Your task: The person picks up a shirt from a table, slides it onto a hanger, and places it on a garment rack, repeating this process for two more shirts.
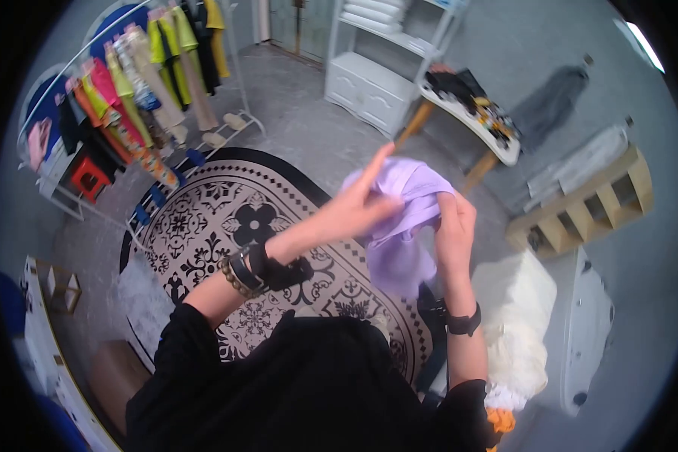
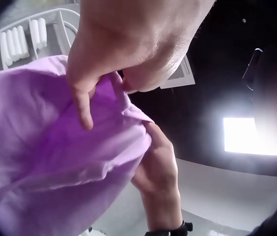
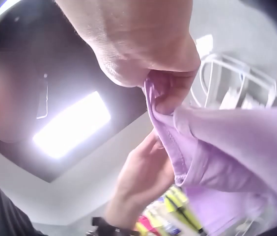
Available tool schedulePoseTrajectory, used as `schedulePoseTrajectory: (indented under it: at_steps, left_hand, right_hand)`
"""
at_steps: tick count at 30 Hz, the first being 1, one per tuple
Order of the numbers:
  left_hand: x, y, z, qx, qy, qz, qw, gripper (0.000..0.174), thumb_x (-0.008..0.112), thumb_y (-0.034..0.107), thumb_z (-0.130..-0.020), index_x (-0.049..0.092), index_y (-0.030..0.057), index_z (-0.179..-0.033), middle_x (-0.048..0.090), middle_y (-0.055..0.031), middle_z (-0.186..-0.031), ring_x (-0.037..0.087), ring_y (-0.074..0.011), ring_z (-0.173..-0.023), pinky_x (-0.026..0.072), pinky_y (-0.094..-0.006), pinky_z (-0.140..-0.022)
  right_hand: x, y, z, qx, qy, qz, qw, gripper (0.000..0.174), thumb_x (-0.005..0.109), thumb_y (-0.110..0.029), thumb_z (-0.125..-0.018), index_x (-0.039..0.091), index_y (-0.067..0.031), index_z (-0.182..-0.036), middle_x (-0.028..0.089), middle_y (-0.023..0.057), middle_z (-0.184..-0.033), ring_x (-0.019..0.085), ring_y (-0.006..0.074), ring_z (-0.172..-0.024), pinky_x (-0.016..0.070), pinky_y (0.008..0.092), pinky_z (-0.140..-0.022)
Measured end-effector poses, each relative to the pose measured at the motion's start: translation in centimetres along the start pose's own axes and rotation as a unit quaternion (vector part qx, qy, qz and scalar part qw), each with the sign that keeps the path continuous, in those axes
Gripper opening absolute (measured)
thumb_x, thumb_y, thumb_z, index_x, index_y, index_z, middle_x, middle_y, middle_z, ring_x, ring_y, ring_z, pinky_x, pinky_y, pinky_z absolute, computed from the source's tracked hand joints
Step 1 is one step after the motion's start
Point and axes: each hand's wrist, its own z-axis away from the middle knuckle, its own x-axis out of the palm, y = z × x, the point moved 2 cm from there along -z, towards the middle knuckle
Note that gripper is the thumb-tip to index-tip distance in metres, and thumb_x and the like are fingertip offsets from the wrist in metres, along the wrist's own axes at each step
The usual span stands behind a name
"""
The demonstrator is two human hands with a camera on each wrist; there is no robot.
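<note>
A light purple garment (image 1: 403, 248) hangs bunched in front of the person, a stitched edge showing in the right wrist view. The right hand (image 1: 455, 230) pinches that edge at the garment's right side, fingers curled over the fabric (image 3: 217, 162). On the other side the left hand (image 1: 346, 215) lies against the cloth. Its index finger points up and away, and its thumb lies across the front of the fabric. From the left wrist, one finger of the left hand (image 2: 128, 44) reaches down over the garment's inner folds (image 2: 69, 137).
A clothes rack (image 1: 83, 53) with colourful garments stands at the left, beyond a patterned rug (image 1: 203, 218). White shelving (image 1: 369, 87) and a bench (image 1: 497, 143) with clothes on it are ahead. To the right are a wooden cubby shelf (image 1: 580, 218) and cream fabric (image 1: 512, 301).
</note>
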Motion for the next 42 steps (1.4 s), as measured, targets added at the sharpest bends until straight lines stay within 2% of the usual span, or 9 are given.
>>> schedulePoseTrajectory:
  at_steps: [2, 5, 8, 14, 22, 30, 34, 36, 42]
  left_hand:
    - [-3.1, 0.4, 3.3, -0.027, -0.016, -0.026, 0.999, 0.102, 0.074, 0.025, -0.090, 0.002, 0.0085, -0.161, 0.035, -0.0238, -0.152, 0.044, -0.0320, -0.136, 0.0340, -0.0387, -0.114]
    - [-8.3, -0.5, 8.3, -0.030, 0.082, -0.080, 0.993, 0.105, 0.076, 0.019, -0.088, -0.001, 0.0058, -0.159, 0.037, -0.0222, -0.149, 0.044, -0.0280, -0.135, 0.0349, -0.0373, -0.112]
    - [-14.6, -1.7, 13.1, -0.037, 0.216, -0.113, 0.969, 0.048, 0.062, 0.009, -0.094, 0.046, -0.0011, -0.139, 0.059, -0.0133, -0.126, 0.055, -0.0195, -0.119, 0.0430, -0.0332, -0.101]
    - [-25.7, -0.5, 21.4, -0.129, 0.366, -0.119, 0.914, 0.014, 0.054, 0.004, -0.095, 0.062, -0.0031, -0.104, 0.063, -0.0032, -0.087, 0.053, -0.0081, -0.083, 0.0437, -0.0244, -0.073]
    - [-40.0, 3.2, 25.3, -0.200, 0.452, -0.185, 0.849, 0.009, 0.066, 0.008, -0.088, 0.064, -0.0015, -0.089, 0.063, -0.0006, -0.075, 0.055, -0.0054, -0.075, 0.0464, -0.0248, -0.067]
    - [-48.8, 6.5, 31.0, -0.253, 0.503, -0.203, 0.801, 0.023, 0.071, 0.022, -0.093, 0.070, 0.0004, -0.099, 0.068, -0.0027, -0.081, 0.059, -0.0074, -0.077, 0.0485, -0.0251, -0.068]
    - [-54.4, 6.8, 37.0, -0.201, 0.552, -0.234, 0.775, 0.021, 0.067, 0.019, -0.095, 0.070, -0.0022, -0.100, 0.068, -0.0040, -0.081, 0.058, -0.0072, -0.075, 0.0480, -0.0252, -0.066]
    - [-57.3, 7.9, 40.2, -0.168, 0.576, -0.228, 0.767, 0.021, 0.066, 0.017, -0.096, 0.070, -0.0033, -0.099, 0.068, -0.0049, -0.080, 0.058, -0.0074, -0.073, 0.0481, -0.0256, -0.065]
    - [-66.0, 12.5, 48.3, -0.141, 0.608, -0.309, 0.718, 0.020, 0.065, 0.013, -0.095, 0.072, -0.0044, -0.101, 0.075, -0.0109, -0.084, 0.067, -0.0113, -0.077, 0.0529, -0.0269, -0.071]
  right_hand:
    - [5.9, -0.2, -3.0, 0.038, 0.007, -0.194, 0.980, 0.036, 0.044, -0.012, -0.104, 0.054, 0.0045, -0.134, 0.068, 0.0088, -0.090, 0.066, 0.0145, -0.065, 0.0550, 0.0264, -0.053]
    - [14.0, -1.3, -5.8, 0.029, -0.044, -0.210, 0.976, 0.042, 0.044, -0.011, -0.104, 0.042, 0.0015, -0.144, 0.069, 0.0107, -0.091, 0.068, 0.0157, -0.068, 0.0579, 0.0262, -0.057]
    - [21.1, -1.3, -8.2, 0.025, -0.123, -0.232, 0.965, 0.042, 0.046, -0.009, -0.102, 0.043, 0.0027, -0.142, 0.068, 0.0133, -0.094, 0.071, 0.0178, -0.079, 0.0571, 0.0275, -0.057]
    - [33.0, 3.4, -14.3, 0.048, -0.231, -0.280, 0.930, 0.032, 0.047, -0.010, -0.103, 0.057, 0.0035, -0.130, 0.068, 0.0127, -0.096, 0.070, 0.0162, -0.077, 0.0610, 0.0273, -0.064]
    - [47.9, 8.5, -22.8, 0.095, -0.447, -0.189, 0.869, 0.040, 0.067, 0.005, -0.086, 0.062, 0.0089, -0.126, 0.071, 0.0121, -0.104, 0.069, 0.0144, -0.085, 0.0596, 0.0288, -0.078]
    - [65.6, 11.6, -25.9, 0.140, -0.611, -0.108, 0.772, 0.022, 0.056, -0.015, -0.101, 0.069, 0.0035, -0.097, 0.072, 0.0097, -0.083, 0.070, 0.0143, -0.075, 0.0554, 0.0245, -0.068]
    - [73.4, 8.5, -25.3, 0.092, -0.655, -0.046, 0.748, 0.025, 0.056, -0.022, -0.102, 0.070, -0.0007, -0.100, 0.067, 0.0058, -0.075, 0.062, 0.0120, -0.067, 0.0513, 0.0265, -0.064]
    - [77.5, 6.4, -24.4, -0.109, -0.636, -0.022, 0.763, 0.029, 0.058, -0.028, -0.102, 0.070, -0.0023, -0.110, 0.064, 0.0065, -0.076, 0.060, 0.0145, -0.075, 0.0503, 0.0297, -0.074]
    - [89.1, 3.9, -24.1, -0.174, -0.709, -0.005, 0.683, 0.030, 0.060, -0.027, -0.100, 0.071, -0.0050, -0.119, 0.050, 0.0106, -0.133, 0.053, 0.0206, -0.116, 0.0451, 0.0329, -0.095]
